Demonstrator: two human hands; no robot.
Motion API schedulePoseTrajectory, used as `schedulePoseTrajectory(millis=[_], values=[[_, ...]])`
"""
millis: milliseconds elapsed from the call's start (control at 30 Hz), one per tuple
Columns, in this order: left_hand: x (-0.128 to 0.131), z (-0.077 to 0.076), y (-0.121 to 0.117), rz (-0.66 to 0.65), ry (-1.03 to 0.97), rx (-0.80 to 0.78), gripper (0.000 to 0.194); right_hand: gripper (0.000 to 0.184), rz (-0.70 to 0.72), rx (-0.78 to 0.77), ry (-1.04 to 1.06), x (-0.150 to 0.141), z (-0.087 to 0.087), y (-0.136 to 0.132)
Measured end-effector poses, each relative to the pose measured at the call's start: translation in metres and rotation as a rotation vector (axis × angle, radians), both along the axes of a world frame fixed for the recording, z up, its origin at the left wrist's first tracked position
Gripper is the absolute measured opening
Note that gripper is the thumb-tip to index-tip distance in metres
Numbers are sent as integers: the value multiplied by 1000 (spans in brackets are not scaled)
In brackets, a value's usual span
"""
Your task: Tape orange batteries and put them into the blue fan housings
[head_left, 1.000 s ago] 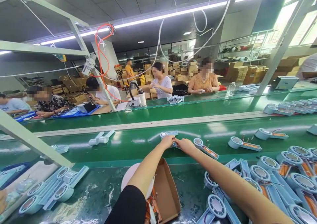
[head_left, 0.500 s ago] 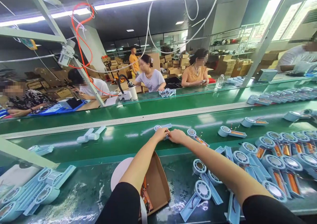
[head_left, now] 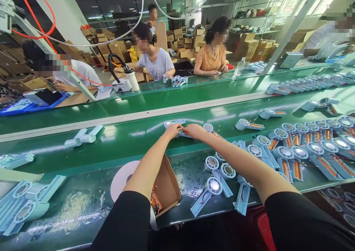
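Blue units (head_left: 23,213) pile up at the table's (head_left: 80,203) left end; a cardboard box (head_left: 168,182) sits by its near edge. Past its far edge, over the green belt (head_left: 133,143), one blue unit (head_left: 168,124) is at the left hand (head_left: 174,130) and right hand (head_left: 193,131), fingertips together, grip unclear.

At the back of the room there are dark glass panels (head_left: 118,8), and a pale pillar (head_left: 62,12) stands at the left. Many cardboard boxes (head_left: 181,43) are piled in the background, also under a metal rack (head_left: 255,31) at the right. The windows (head_left: 329,1) are very bright. The long green belt (head_left: 155,100) reflects white light.
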State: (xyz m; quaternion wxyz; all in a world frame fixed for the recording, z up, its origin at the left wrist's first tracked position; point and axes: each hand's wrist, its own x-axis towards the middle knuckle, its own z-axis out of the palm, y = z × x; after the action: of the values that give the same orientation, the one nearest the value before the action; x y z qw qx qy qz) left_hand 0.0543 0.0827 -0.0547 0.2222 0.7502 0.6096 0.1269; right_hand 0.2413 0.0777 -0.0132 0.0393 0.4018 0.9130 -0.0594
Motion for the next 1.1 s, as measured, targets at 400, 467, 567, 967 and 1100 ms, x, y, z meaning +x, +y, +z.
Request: schedulePoseTrajectory(millis=[400, 467, 567, 967, 1100], values=[[31, 19, -5, -8, -52, 10, 37, 39, -51, -73, -110, -2, -6, -5], [38, 35, -18, -19, -53, 28, 36, 38, -26, -82, -112, -1, 1, -4], [23, 65, -65, -30, -49, 80, 50, 33, 5, -87, -98, 6, 12, 1], [-142, 45, -342, 64, 300, 186, 68, 44, 57, -414, 369, -27, 43, -161], [-130, 38, -357, 142, 196, 496, 60, 48, 174, -740, 493, -60, 26, -249]])
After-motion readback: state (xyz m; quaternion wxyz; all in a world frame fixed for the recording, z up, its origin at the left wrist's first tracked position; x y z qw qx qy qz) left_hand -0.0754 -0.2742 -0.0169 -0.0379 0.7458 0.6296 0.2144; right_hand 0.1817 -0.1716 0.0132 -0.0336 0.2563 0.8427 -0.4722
